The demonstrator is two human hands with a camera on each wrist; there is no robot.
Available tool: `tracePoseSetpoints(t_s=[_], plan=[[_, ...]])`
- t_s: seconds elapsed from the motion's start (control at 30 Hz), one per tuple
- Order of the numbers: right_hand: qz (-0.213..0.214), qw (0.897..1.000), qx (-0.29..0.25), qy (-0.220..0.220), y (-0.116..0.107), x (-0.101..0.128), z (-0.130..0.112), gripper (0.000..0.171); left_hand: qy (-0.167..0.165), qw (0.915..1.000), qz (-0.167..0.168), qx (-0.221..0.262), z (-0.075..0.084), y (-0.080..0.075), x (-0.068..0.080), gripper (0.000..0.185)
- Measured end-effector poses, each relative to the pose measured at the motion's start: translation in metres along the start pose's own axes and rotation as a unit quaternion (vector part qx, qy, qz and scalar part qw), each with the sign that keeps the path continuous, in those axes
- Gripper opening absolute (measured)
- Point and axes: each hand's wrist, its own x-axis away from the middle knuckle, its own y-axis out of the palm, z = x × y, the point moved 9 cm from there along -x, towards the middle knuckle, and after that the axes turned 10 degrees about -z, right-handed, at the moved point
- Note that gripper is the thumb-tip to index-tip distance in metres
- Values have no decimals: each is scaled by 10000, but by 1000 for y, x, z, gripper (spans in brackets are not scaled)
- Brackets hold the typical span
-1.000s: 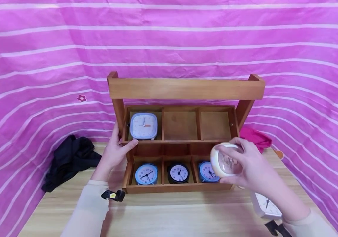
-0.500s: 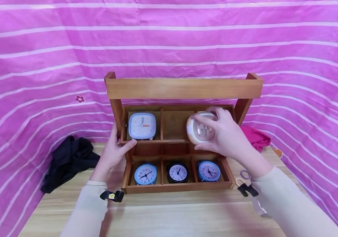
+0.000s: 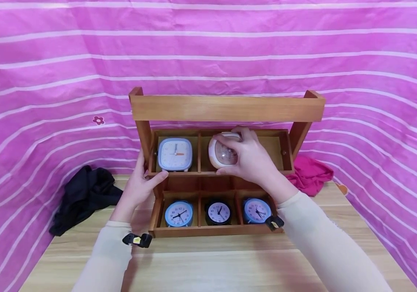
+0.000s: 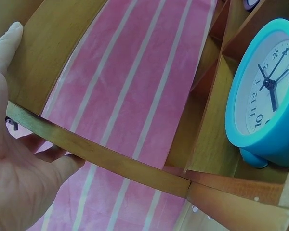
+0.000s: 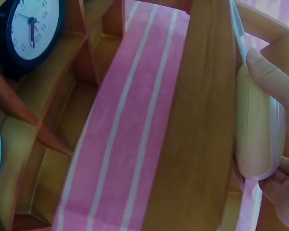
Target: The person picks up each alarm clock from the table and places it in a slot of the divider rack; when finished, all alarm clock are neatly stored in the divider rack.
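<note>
My right hand [image 3: 254, 158] grips a round, pale clock [image 3: 224, 155] with a domed clear front, at the middle compartment of a wooden two-tier shelf's [image 3: 226, 109] upper tier. In the right wrist view, the clock's cream side [image 5: 254, 125] is right by the board edge, thumb and fingers on opposite sides. My left hand [image 3: 140, 188] holds the shelf's left side, thumb in front and fingers behind the panel. A lavender square clock [image 3: 175, 154] stands in the upper left compartment. Below stand a blue clock [image 3: 179, 213], a black clock [image 3: 218, 212] and another blue clock [image 3: 257, 211].
Black cloth [image 3: 86, 198] lies on the wooden table [image 3: 208, 267] left of the shelf. Bright pink cloth [image 3: 312, 175] lies to the right, near the shelf's side. A striped pink curtain [image 3: 208, 40] hangs behind and on both sides. The shelf's top bar crosses above the upper compartments.
My right hand has carried the round clock leftward and up, from in front of the lower right compartment to the upper middle one. The left hand keeps its hold on the shelf.
</note>
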Motion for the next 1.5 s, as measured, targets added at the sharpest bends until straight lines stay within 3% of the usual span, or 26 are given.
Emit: tracePoseSetpoints(t_s=[0.53,0.73,0.97,1.5], plan=[[98,9998,187,40,21,-14,6,88,57,10000,-41,-24,4,1,0,100],[-37,9996,271,109,30,-16,8,83,113,9999,-34,-13,6,0,-1,100],[-477,9977,428,210,40,-14,10,72,119,9999,-25,-30,6,-2,-1,101],[-540,9977,246,324,44,-7,15,72,65,10000,-8,-10,2,-1,1,102]])
